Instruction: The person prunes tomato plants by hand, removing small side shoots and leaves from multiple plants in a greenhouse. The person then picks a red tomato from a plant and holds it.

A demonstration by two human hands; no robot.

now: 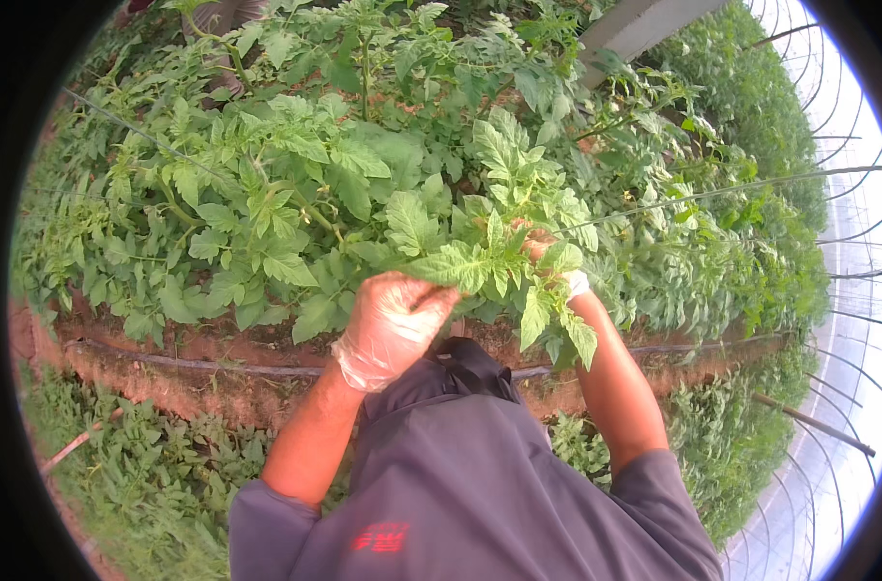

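Observation:
Both hands wear thin translucent gloves and reach into a leafy tomato plant (495,254). My left hand (394,323) is at the plant's left side, thumb and fingers closed together at the edge of a large tomato leaf (448,267); leaves cover the fingertips. Behind the foliage to the right is my right hand (535,243), mostly hidden, with curled fingers near the stem; what it grips is hidden. A green string (673,200) runs from beside the right hand towards the right rim.
Dense tomato plants (288,174) spread ahead, crossed by another string (132,131). A dark drip hose (216,364) lies along the soil. A pale post (633,33) stands at the upper right. Part of another person (227,18) shows at the upper left. Greenhouse ribs (840,290) curve at right.

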